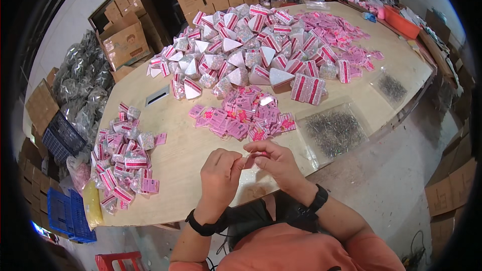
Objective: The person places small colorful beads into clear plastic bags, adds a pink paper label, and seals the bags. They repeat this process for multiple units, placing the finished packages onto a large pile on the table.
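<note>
Close to the near table edge, my left hand (219, 176) and my right hand (280, 166) meet with bent fingers. Pinched between their fingertips is a small pink card (250, 161), mostly covered by the fingers. Just beyond my hands lies a loose heap of pink printed cards (241, 115). Behind it rises a large pile of clear-wrapped packs (241, 45) with white wedge shapes and red-pink bands. To the left is a smaller group of similar packs with pink cards attached (125, 158). Right of my hands, a clear plastic bag (334, 130) holds many small dark metal pieces.
A second bag of small metal pieces (390, 88) and an orange basin (401, 21) are on the right. A slot (157, 96) is cut in the tabletop. Blue crates (70, 213), filled clear bags (83, 80) and cartons stand left. People sit at the far end.
</note>
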The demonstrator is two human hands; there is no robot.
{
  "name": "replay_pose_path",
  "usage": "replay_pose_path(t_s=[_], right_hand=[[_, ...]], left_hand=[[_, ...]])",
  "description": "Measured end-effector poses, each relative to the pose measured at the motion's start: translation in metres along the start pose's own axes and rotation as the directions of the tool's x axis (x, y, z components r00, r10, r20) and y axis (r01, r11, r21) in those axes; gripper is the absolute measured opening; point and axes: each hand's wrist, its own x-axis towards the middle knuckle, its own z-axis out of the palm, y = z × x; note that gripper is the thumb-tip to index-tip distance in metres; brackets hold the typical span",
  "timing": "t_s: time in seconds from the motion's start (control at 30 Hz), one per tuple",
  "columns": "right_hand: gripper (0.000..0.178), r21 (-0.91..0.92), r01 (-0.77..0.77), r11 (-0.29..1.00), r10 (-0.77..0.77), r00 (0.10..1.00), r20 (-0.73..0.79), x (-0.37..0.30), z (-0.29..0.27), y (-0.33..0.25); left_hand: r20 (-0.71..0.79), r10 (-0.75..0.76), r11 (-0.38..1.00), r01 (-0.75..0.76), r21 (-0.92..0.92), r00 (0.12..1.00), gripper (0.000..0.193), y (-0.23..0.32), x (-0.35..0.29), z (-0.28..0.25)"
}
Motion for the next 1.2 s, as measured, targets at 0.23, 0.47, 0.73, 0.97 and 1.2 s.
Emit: replay_pose_path(t_s=[0.23, 0.47, 0.73, 0.97, 1.2], right_hand=[[0.013, 0.026, 0.008, 1.0, -0.008, 1.0, -0.007, 0.001, 0.005, 0.003], [0.014, 0.176, -0.296, 0.939, 0.25, 0.938, 0.241, -0.008, 0.003, -0.018], [0.013, 0.107, -0.399, 0.911, 0.364, 0.898, 0.245, -0.009, 0.002, -0.009], [0.014, 0.077, -0.426, 0.901, 0.398, 0.885, 0.244, -0.01, -0.004, -0.004], [0.01, 0.038, -0.394, 0.918, 0.378, 0.901, 0.215, -0.006, -0.001, -0.003]], left_hand=[[0.009, -0.147, 0.977, 0.146, -0.153, 0.989, 0.011, 0.008, -0.007, 0.005], [0.232, -0.042, 0.868, 0.15, -0.473, 0.972, 0.037, -0.003, -0.002, -0.008], [0.525, 0.059, 0.857, 0.226, -0.462, 0.849, 0.05, -0.001, -0.003, -0.019], [0.464, -0.032, 0.913, 0.215, -0.347, 0.885, 0.041, 0.003, -0.009, -0.027], [0.346, -0.076, 0.986, 0.122, -0.112, 0.935, 0.013, -0.006, -0.02, -0.022]])
